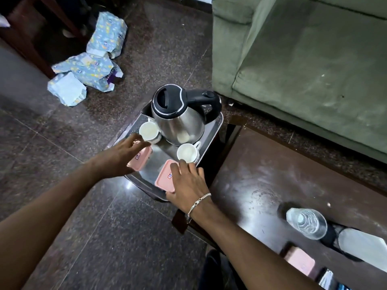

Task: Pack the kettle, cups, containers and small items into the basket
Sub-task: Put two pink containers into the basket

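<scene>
Centrally, tray point(211, 132): steel, mid-frame, on a dark stand beside the dark table point(293, 174) at right.
Kettle point(178, 120): steel with black lid and handle, upright at the tray's upper end, taking up most of that end.
Upper cup point(148, 131): white, upright, just left of the kettle, close above the left fingertips.
Lower cup point(187, 153): white, upright, below the kettle, touching or nearly touching the right fingertips.
Left container point(140, 158): pink lid, at the tray's left edge, partly hidden under the hand.
Right container point(165, 176): pink lid, at the tray's lower edge, right part covered by the hand.
Left hand point(119, 158): fingers spread and curved over the left container; grip cannot be told.
Right hand point(188, 185): fingers loosely spread, flat on the right container's lid, thumb at its near edge; bracelet at wrist.
Basket: none recognisable.
Sofa point(303, 59): green, upper right, close behind the kettle handle.
Wrapped packets point(90, 68): blue patterned, upper left on the stone floor, well apart from the tray.
Water bottle point(307, 225): clear, lying on the table, lower right.
Third pink box point(300, 261): blurred, bottom right.
</scene>
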{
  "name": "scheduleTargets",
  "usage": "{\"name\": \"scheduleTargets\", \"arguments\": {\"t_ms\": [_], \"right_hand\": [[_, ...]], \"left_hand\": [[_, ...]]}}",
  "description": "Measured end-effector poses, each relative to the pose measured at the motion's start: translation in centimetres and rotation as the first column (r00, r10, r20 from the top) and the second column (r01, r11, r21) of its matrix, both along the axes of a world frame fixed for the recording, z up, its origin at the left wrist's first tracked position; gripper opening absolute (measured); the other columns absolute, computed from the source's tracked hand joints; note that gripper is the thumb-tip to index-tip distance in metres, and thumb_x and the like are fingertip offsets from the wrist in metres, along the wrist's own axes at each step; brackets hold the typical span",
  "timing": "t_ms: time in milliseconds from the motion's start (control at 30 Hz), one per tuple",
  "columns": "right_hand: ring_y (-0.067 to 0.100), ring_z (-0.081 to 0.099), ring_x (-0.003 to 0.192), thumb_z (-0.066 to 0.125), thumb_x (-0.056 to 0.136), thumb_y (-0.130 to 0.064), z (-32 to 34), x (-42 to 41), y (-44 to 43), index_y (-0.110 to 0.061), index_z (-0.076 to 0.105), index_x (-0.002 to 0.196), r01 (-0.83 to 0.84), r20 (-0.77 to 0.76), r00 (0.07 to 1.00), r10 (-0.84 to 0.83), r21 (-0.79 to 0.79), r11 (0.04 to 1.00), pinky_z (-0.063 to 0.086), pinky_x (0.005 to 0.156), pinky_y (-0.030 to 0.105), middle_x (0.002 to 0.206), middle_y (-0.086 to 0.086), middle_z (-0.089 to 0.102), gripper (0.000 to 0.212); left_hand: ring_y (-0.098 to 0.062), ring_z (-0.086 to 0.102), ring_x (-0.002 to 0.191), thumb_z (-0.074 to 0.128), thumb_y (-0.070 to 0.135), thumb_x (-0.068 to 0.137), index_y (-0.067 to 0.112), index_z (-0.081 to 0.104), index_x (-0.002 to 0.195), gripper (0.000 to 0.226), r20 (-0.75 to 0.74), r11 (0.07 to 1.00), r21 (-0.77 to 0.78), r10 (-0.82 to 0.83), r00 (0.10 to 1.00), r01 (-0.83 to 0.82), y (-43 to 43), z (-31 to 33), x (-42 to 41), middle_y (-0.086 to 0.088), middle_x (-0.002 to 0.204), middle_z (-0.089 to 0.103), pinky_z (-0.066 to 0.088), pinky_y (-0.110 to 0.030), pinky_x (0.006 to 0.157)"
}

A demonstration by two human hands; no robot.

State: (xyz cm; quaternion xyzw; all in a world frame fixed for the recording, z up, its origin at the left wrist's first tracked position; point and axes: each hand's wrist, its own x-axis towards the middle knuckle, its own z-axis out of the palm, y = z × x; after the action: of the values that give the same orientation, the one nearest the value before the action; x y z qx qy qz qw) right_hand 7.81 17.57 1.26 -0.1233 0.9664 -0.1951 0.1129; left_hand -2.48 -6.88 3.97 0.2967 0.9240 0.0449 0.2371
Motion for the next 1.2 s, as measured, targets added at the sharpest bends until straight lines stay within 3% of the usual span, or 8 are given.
{"name": "scheduleTargets", "arguments": {"t_ms": [267, 400, 567, 767, 867, 933, 1067, 1200], "right_hand": [[0.035, 0.051, 0.102, 0.074, 0.062, -0.039, -1.0, 0.2, -1.6, -0.014, 0.052, 0.115, 0.007, 0.028, 1.000, -0.008, 0.060, 0.998, 0.042, 0.081, 0.045, 0.123, 0.016, 0.055, 0.063], [0.035, 0.050, 0.106, 0.079, 0.066, -0.038, -1.1, -0.4, -2.3, -0.015, 0.052, 0.118, -0.002, 0.073, 0.997, -0.006, 0.113, 0.994, 0.040, 0.084, 0.046, 0.127, 0.017, 0.054, 0.064], [0.033, 0.050, 0.111, 0.073, 0.079, -0.025, -1.2, -0.2, -2.9, -0.019, 0.053, 0.122, 0.028, 0.096, 0.995, -0.042, 0.149, 0.988, 0.038, 0.088, 0.047, 0.133, 0.016, 0.052, 0.047], [0.035, 0.050, 0.115, 0.062, 0.092, -0.024, -1.3, -0.3, -3.5, -0.017, 0.059, 0.124, 0.066, 0.096, 0.992, -0.083, 0.166, 0.984, 0.040, 0.091, 0.047, 0.140, 0.018, 0.048, 0.033], [0.036, 0.052, 0.106, 0.051, 0.094, -0.015, -1.4, 0.0, -3.7, -0.014, 0.062, 0.117, 0.091, 0.053, 0.994, -0.100, 0.149, 0.985, 0.042, 0.087, 0.047, 0.129, 0.017, 0.052, 0.025], [0.035, 0.051, 0.105, 0.057, 0.093, -0.022, -1.6, 0.0, -3.6, -0.015, 0.062, 0.116, 0.088, 0.037, 0.995, -0.094, 0.133, 0.987, 0.041, 0.086, 0.047, 0.125, 0.015, 0.052, 0.025], [0.034, 0.050, 0.105, 0.077, 0.074, -0.051, -1.8, -0.2, -3.3, -0.015, 0.058, 0.117, 0.061, 0.052, 0.996, -0.067, 0.101, 0.993, 0.041, 0.088, 0.048, 0.126, 0.014, 0.049, 0.059], [0.034, 0.047, 0.111, 0.067, 0.086, -0.035, -1.7, -0.8, -4.2, -0.023, 0.059, 0.118, -0.034, -0.038, 0.999, 0.037, 0.076, 0.997, 0.041, 0.087, 0.047, 0.133, 0.011, 0.045, 0.034]], "left_hand": [[-0.030, 0.060, 0.120, 0.099, 0.017, 0.061, 0.027, 0.043, 0.151, 0.107, 0.035, 0.997, -0.073, 0.014, 0.999, -0.012, -2.1, -1.9, -1.1, -0.008, 0.146, 0.037, 0.049, -0.025, 0.072], [-0.030, 0.059, 0.121, 0.093, 0.016, 0.069, 0.028, 0.041, 0.154, 0.101, 0.052, 0.995, -0.102, 0.010, 0.999, -0.004, -2.0, -2.2, -1.6, -0.008, 0.147, 0.033, 0.058, -0.039, 0.090], [-0.031, 0.058, 0.125, 0.093, 0.013, 0.068, 0.025, 0.041, 0.155, 0.102, 0.052, 0.995, -0.098, -0.007, 0.999, 0.012, -2.0, -2.3, -1.5, -0.007, 0.149, 0.040, 0.054, -0.040, 0.098], [-0.032, 0.054, 0.128, 0.093, 0.012, 0.068, 0.036, 0.042, 0.147, 0.097, 0.034, 0.996, -0.079, 0.039, 0.999, -0.036, -2.2, -2.4, -1.1, -0.005, 0.149, 0.039, 0.057, -0.041, 0.089], [-0.036, 0.052, 0.127, 0.092, 0.008, 0.066, 0.030, 0.044, 0.148, 0.098, 0.003, 0.995, -0.080, 0.052, 0.999, -0.052, -2.4, -2.4, -0.6, -0.009, 0.148, 0.040, 0.058, -0.042, 0.086], [-0.038, 0.051, 0.127, 0.092, 0.011, 0.065, 0.026, 0.044, 0.149, 0.098, -0.015, 0.995, -0.087, 0.053, 0.998, -0.054, -2.2, -2.5, -0.2, -0.010, 0.148, 0.040, 0.058, -0.044, 0.085], [-0.043, 0.049, 0.132, 0.085, 0.032, 0.073, 0.028, 0.040, 0.151, 0.090, -0.017, 0.988, -0.088, 0.126, 0.992, -0.127, -0.8, -2.7, 1.0, -0.010, 0.155, 0.032, 0.055, -0.053, 0.093], [-0.048, 0.053, 0.126, 0.081, 0.037, 0.082, 0.030, 0.044, 0.150, 0.077, -0.056, 0.975, -0.106, 0.188, 0.981, -0.193, 0.6, -3.3, 1.6, -0.015, 0.154, 0.034, 0.056, -0.059, 0.093]]}}
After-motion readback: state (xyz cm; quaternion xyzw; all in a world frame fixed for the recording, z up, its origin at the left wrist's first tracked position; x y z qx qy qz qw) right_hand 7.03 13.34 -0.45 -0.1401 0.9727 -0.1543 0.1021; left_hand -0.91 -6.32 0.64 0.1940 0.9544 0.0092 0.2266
